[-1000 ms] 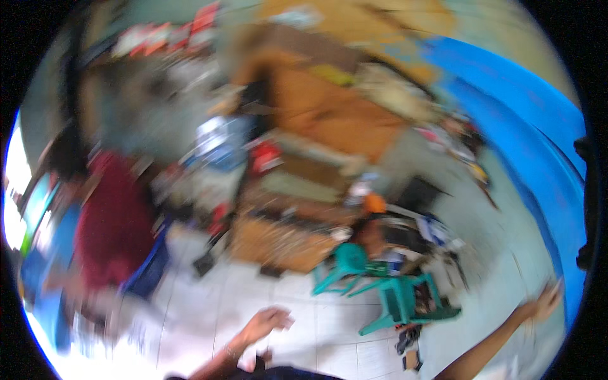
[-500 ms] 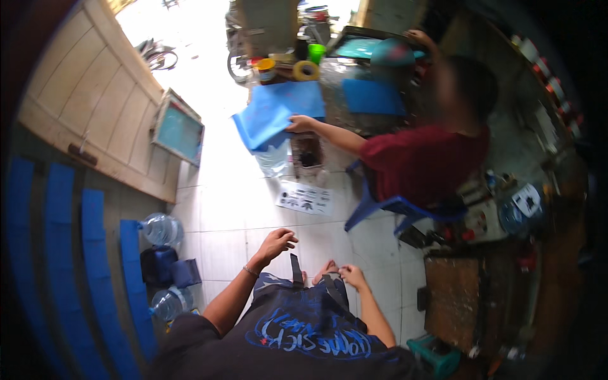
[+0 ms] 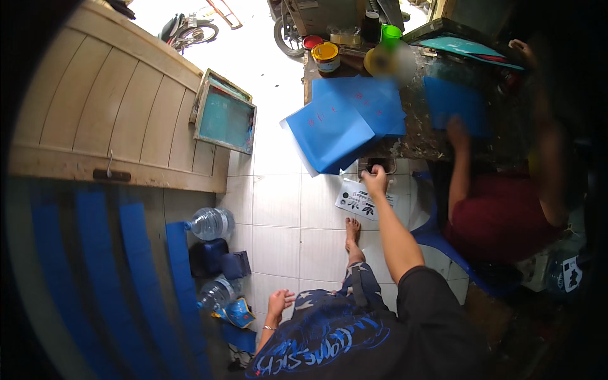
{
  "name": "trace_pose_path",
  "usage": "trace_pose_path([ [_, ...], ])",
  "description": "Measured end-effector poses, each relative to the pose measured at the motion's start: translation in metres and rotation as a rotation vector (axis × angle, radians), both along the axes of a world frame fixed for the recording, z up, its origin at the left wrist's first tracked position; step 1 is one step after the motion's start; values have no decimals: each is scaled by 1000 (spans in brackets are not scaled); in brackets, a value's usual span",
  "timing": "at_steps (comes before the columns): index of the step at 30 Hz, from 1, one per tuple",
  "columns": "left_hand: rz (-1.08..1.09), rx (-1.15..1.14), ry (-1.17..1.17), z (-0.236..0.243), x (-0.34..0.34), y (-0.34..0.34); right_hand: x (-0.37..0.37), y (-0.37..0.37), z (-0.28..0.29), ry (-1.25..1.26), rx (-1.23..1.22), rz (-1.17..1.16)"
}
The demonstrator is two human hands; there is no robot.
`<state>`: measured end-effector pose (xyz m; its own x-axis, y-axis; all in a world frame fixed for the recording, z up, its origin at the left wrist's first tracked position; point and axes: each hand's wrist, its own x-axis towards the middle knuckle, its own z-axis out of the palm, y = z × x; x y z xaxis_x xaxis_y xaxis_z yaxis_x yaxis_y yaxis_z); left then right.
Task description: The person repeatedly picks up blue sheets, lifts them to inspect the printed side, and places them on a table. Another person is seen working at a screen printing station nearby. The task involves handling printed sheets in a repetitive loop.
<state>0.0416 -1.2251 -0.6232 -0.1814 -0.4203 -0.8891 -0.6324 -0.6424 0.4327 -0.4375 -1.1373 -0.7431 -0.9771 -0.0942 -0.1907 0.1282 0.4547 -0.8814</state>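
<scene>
My right hand [image 3: 377, 178] reaches forward at the table's near edge, just below two blue sheets with red markings [image 3: 330, 138]. Its fingers are bent together over a dark container [image 3: 388, 164]; what they hold, if anything, is hidden. A white sheet with black printed shapes [image 3: 350, 197] lies beneath that forearm, near my bare foot. My left hand [image 3: 282, 303] hangs beside my patterned shorts with loosely bent, separated fingers and nothing in it.
A co-worker in a red shirt [image 3: 494, 215] sits at the worktable [image 3: 411, 145] on a blue chair [image 3: 437, 247], touching another blue sheet. Tubs [image 3: 325, 58] stand behind. A wooden door [image 3: 101, 101], framed screen [image 3: 225, 114], water bottles [image 3: 211, 223] and blue strips [image 3: 139, 253] line the left.
My view has swung round and shifted toward the worktable. My right hand has moved forward to beneath the blue sheets; my left has dropped back. The co-worker has let go of the left-hand blue sheets.
</scene>
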Motion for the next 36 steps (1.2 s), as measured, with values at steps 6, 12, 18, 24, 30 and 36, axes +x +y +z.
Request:
trace_pose_path([
  [6, -120, -7, -11, 15, -54, -23, -129, -48, 31, 19, 283, 111],
  [12, -321, 39, 266, -12, -143, -16, -98, -67, 54, -552, -82, 292],
  [18, -306, 360, 610, -15, -221, -32, 28, -102, 86, -1126, -634, -61],
  [24, 296, 316, 963, 7, -220, -104, 165, -148, 117, -1353, -1040, -325],
  [30, 295, 193, 811, 22, -178, -195, 241, -165, 133, -1470, -876, 166],
  [36, 233, -258, 557, 29, -158, -225, 244, -149, 122, -1577, -582, 667],
])
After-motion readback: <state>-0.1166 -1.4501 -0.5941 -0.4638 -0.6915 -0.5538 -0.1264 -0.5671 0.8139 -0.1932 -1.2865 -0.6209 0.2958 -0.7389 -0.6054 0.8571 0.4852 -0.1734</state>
